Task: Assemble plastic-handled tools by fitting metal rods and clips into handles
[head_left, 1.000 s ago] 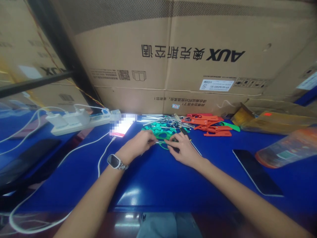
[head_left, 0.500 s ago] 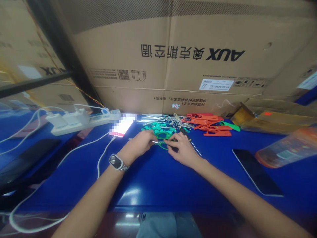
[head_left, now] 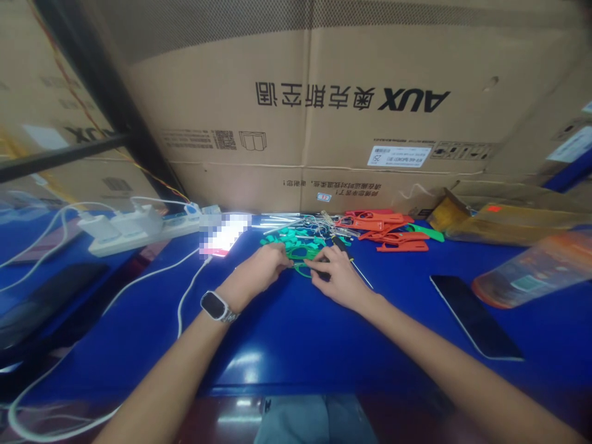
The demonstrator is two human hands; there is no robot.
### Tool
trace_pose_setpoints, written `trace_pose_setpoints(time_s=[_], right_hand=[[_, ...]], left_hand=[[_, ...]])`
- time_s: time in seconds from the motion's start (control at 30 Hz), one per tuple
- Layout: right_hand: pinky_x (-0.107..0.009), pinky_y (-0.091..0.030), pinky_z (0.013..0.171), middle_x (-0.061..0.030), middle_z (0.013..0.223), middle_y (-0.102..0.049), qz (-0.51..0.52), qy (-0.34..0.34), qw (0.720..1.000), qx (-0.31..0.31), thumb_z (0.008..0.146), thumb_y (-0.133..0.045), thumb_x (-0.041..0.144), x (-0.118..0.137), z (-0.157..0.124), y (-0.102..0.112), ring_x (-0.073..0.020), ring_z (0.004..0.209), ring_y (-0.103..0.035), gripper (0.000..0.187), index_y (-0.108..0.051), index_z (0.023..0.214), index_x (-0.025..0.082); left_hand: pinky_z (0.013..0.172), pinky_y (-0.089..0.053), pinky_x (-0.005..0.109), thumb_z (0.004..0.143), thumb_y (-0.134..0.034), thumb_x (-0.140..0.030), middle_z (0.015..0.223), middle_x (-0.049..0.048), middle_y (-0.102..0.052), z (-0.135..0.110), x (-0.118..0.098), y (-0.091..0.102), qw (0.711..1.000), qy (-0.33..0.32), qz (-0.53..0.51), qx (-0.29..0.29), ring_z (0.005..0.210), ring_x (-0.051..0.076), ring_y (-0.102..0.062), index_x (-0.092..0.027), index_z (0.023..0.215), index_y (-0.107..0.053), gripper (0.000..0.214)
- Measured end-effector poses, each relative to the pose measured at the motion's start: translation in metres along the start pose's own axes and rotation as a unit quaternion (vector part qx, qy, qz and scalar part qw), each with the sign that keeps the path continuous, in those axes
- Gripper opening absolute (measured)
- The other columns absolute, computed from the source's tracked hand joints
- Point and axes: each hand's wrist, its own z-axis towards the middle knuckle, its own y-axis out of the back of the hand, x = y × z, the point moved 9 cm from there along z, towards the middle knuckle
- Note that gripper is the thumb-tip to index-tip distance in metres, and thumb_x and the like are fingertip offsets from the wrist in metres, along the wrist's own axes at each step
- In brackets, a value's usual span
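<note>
My left hand [head_left: 263, 268], with a watch on its wrist, and my right hand [head_left: 335, 276] meet over a green plastic piece [head_left: 303, 254] lying on the blue table [head_left: 287, 333]. Both hands have their fingers pinched together on it, and a thin metal pin shows between the fingertips. Just behind lies a pile of green plastic parts [head_left: 289, 236] and several thin metal rods [head_left: 282, 219]. A black-handled tool [head_left: 345, 248] lies partly under my right hand.
Orange plastic parts [head_left: 391, 231] lie at the back right. A lit phone [head_left: 222, 237] on a white cable sits left of the pile, beside a power strip [head_left: 134, 231]. A dark phone [head_left: 474, 316] and a plastic bag [head_left: 531, 274] lie right. Big cardboard boxes [head_left: 324, 111] stand behind.
Both hands stay on the green piece with small finger shifts; my head view moved slightly, so everything sits a little further left.
</note>
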Motion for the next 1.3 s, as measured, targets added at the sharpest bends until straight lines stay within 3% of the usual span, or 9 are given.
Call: trace_pose_setpoints(time_s=[0.2, 0.37, 0.53, 0.7, 0.83, 0.97, 1.1, 1.2, 1.3], right_hand=[[-0.041, -0.042, 0.081, -0.0078, 0.096, -0.063, 0.005, 0.0, 1.0, 0.003, 0.088, -0.061, 0.02, -0.002, 0.0, 0.0, -0.0244, 0.094, -0.053, 0.03, -0.076, 0.113, 0.029], [-0.04, -0.042, 0.083, -0.0078, 0.097, -0.063, 0.01, -0.002, 1.0, 0.004, 0.088, -0.062, 0.02, -0.003, 0.0, -0.001, -0.0242, 0.095, -0.052, 0.029, -0.076, 0.112, 0.029], [-0.04, -0.04, 0.082, -0.0081, 0.098, -0.063, 0.005, -0.012, 1.0, 0.011, 0.089, -0.061, 0.021, -0.002, -0.001, 0.0, -0.0245, 0.096, -0.052, 0.028, -0.075, 0.112, 0.027], [-0.042, -0.041, 0.084, -0.0086, 0.104, -0.063, 0.014, -0.04, 0.999, 0.003, 0.089, -0.062, 0.025, -0.003, -0.001, 0.008, -0.0257, 0.099, -0.053, 0.039, -0.065, 0.128, 0.026], [-0.04, -0.043, 0.087, -0.0083, 0.102, -0.064, 0.036, -0.069, 0.997, -0.029, 0.089, -0.06, 0.022, -0.018, 0.013, 0.021, -0.0239, 0.1, -0.056, 0.023, -0.071, 0.109, 0.021], [-0.041, -0.044, 0.083, -0.0096, 0.095, -0.065, -0.047, -0.113, 0.989, 0.081, 0.083, -0.07, 0.028, -0.037, 0.04, 0.014, -0.0265, 0.095, -0.058, 0.015, -0.07, 0.095, 0.019], [-0.044, -0.042, 0.086, -0.0097, 0.093, -0.066, -0.118, -0.09, 0.971, 0.185, 0.075, -0.078, 0.03, -0.035, 0.064, 0.003, -0.0313, 0.101, -0.057, 0.02, -0.067, 0.088, 0.019], [-0.043, -0.04, 0.087, -0.0067, 0.089, -0.064, -0.116, -0.053, 0.972, 0.195, 0.076, -0.077, 0.026, -0.029, 0.072, 0.003, -0.0292, 0.098, -0.058, 0.014, -0.064, 0.079, 0.02], [-0.035, -0.041, 0.077, -0.0034, 0.086, -0.064, -0.051, -0.026, 0.985, 0.164, 0.081, -0.072, 0.023, -0.026, 0.07, 0.012, -0.0218, 0.084, -0.059, 0.013, -0.06, 0.082, 0.019]], left_hand=[[0.069, -0.049, 0.029, 0.093, -0.051, -0.013, 0.086, 0.0081, -0.064, 0.002, -0.003, 0.002, 1.0, 0.004, -0.02, -0.005, 0.074, 0.016, -0.061, -0.016, 0.078, -0.074, 0.027], [0.076, -0.051, 0.03, 0.089, -0.052, -0.006, 0.092, 0.009, -0.067, 0.001, -0.003, 0.003, 1.0, 0.001, -0.009, 0.004, 0.081, 0.018, -0.065, -0.016, 0.081, -0.075, 0.026], [0.078, -0.052, 0.031, 0.091, -0.052, -0.01, 0.095, 0.0096, -0.068, 0.001, -0.001, 0.002, 1.0, 0.011, 0.007, 0.011, 0.083, 0.019, -0.066, -0.017, 0.085, -0.076, 0.025], [0.084, -0.052, 0.034, 0.09, -0.056, -0.014, 0.106, 0.0086, -0.066, 0.0, -0.005, 0.009, 0.999, 0.026, 0.025, 0.0, 0.089, 0.021, -0.066, -0.022, 0.099, -0.074, 0.022], [0.084, -0.052, 0.034, 0.09, -0.061, -0.023, 0.109, 0.0084, -0.066, -0.002, -0.002, 0.025, 0.998, 0.043, 0.011, -0.044, 0.092, 0.022, -0.066, -0.021, 0.113, -0.069, 0.025], [0.077, -0.051, 0.032, 0.097, -0.051, -0.03, 0.1, 0.0072, -0.068, -0.002, 0.002, 0.037, 0.995, 0.041, 0.008, -0.087, 0.085, 0.02, -0.066, -0.02, 0.108, -0.07, 0.024], [0.077, -0.049, 0.032, 0.098, -0.05, -0.029, 0.098, 0.0058, -0.07, -0.002, 0.006, 0.036, 0.995, 0.051, 0.004, -0.086, 0.084, 0.02, -0.066, -0.02, 0.103, -0.071, 0.023], [0.079, -0.049, 0.033, 0.098, -0.051, -0.028, 0.099, 0.0055, -0.069, -0.001, 0.007, 0.034, 0.995, 0.056, 0.007, -0.082, 0.087, 0.02, -0.065, -0.021, 0.1, -0.072, 0.022], [0.084, -0.049, 0.036, 0.097, -0.052, -0.029, 0.101, 0.0065, -0.068, -0.001, 0.005, 0.041, 0.992, 0.058, 0.013, -0.113, 0.092, 0.022, -0.064, -0.02, 0.102, -0.071, 0.022]])
